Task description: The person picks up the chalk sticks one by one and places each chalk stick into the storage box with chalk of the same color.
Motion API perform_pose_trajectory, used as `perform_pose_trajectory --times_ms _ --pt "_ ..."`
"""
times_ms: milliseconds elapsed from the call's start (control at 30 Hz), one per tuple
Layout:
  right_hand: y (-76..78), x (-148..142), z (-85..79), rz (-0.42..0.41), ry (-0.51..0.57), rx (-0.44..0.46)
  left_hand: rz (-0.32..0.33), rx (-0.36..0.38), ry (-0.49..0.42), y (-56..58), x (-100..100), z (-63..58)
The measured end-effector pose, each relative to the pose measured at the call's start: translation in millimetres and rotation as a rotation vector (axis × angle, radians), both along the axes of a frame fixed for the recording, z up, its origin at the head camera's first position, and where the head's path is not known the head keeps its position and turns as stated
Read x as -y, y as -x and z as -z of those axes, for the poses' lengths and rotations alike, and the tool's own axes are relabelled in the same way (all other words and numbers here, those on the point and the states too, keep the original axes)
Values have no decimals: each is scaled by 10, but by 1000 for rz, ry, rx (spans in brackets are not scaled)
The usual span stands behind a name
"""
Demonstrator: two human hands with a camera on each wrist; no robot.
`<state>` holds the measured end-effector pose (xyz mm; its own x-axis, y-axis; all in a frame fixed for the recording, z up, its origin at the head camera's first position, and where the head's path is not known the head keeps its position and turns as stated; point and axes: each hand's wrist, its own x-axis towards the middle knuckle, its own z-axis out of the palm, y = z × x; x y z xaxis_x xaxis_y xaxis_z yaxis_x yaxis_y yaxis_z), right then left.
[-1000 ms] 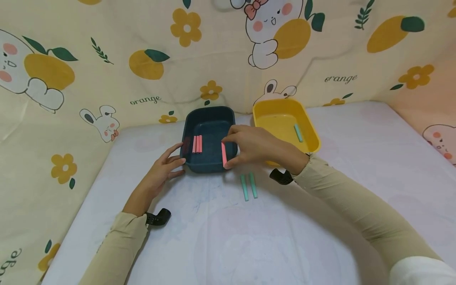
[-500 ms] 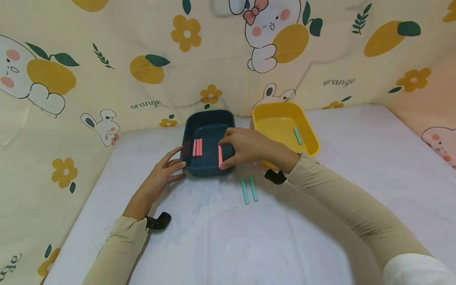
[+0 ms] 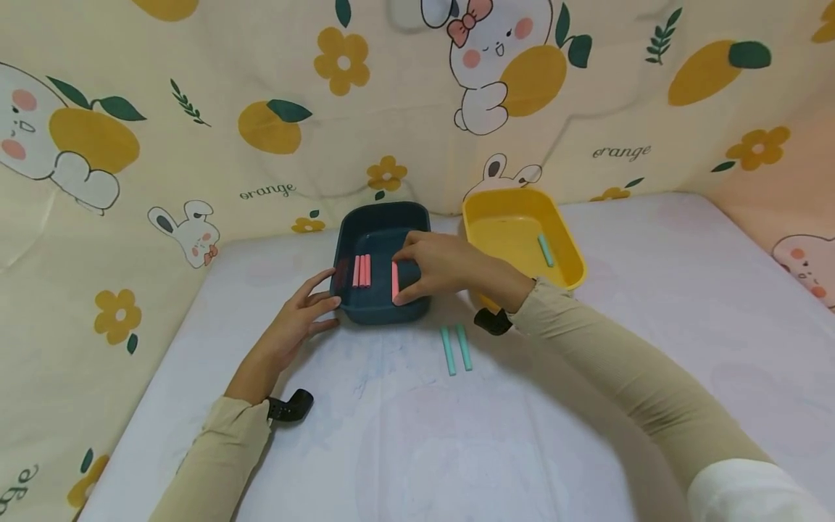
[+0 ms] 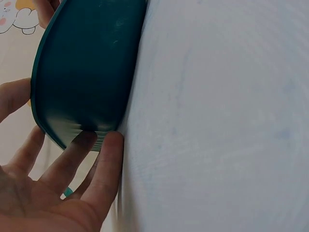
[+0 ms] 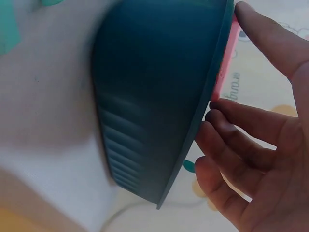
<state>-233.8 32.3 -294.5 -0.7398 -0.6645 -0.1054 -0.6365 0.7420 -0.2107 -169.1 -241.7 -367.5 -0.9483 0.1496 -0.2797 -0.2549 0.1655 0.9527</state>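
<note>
Frame centre: we log right hand (image 3: pixel 438 264) pinching pink stick (image 3: pixel 394 283), long axis up-frame, right of near-parallel pink trio (image 3: pixel 362 271); left hand (image 3: pixel 293 319), ungripping, touches blue tray (image 3: pixel 385 315).

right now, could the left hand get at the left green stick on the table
Probably yes: the left green stick lies uncovered, and nothing shows between it and the left hand, which would just have to leave the dark blue tray.

L arm (image 3: pixel 212 449): extended fwd, angled to R
L hand (image 3: pixel 290 319): fingers (image 4: pixel 68 160) spread, nearly straight, tips to R
R arm (image 3: pixel 626 384): extended fwd, across to L
R hand (image 3: pixel 440 262): thumb (image 5: pixel 268 38) & index (image 5: pixel 253 118) in pinch, other 3 fingers bent
Hands: apart, R further fwd
</note>
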Motion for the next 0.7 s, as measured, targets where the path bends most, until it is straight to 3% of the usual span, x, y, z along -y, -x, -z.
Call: perform_pose_trajectory --times_ms 700 --pt "220 121 157 -10 9 15 -3 0 -5 -3 -13 -22"
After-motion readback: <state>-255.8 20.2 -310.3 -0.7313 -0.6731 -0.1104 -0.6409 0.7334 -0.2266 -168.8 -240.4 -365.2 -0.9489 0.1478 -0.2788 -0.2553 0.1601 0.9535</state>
